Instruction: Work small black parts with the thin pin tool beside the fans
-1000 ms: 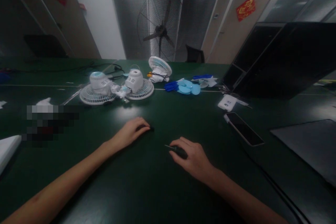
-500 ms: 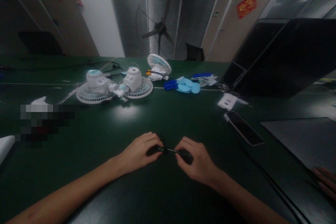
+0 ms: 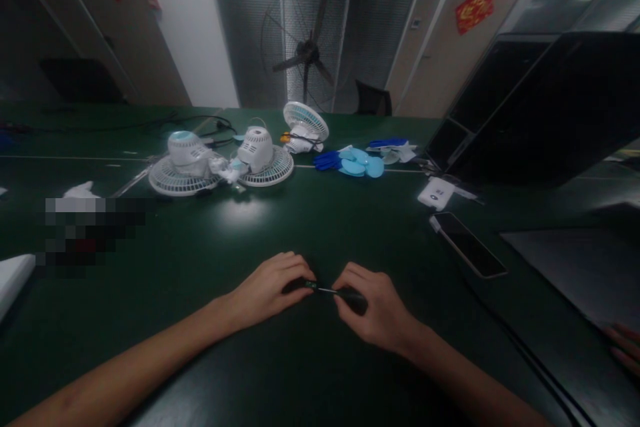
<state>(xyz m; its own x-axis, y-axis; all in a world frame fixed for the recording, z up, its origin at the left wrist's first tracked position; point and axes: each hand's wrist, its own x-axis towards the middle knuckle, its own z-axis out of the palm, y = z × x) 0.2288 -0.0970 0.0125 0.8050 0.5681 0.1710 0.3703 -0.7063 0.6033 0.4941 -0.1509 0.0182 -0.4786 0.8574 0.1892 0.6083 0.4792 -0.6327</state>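
Note:
My left hand [image 3: 277,287] is closed, its thumb and fingers pinching a small dark piece with green on it [image 3: 311,285], perhaps a little circuit board. Its details are too small to make out. Opposite, my right hand [image 3: 373,303] wraps round what looks like a screwdriver [image 3: 327,290]. A thin metal shaft points left from its dark handle, and the tip is at or very near the green piece; whether they touch I cannot tell. Both hands are low over the dark green table [image 3: 250,373], and the fingers partly hide both items.
Small white fans [image 3: 183,177] lie farther back, beside light blue fan blades [image 3: 363,163] and a blue glove [image 3: 327,160]. To the right are a phone [image 3: 470,245], a white box [image 3: 436,193], a grey mat [image 3: 565,260] and a large monitor [image 3: 550,107]. Another person's hand [image 3: 625,343] shows at the right edge.
The view has shifted slightly, so the background sits a little farther right. My two hands keep their hold and nearly the same pose. The other person's hand shows less at the right edge.

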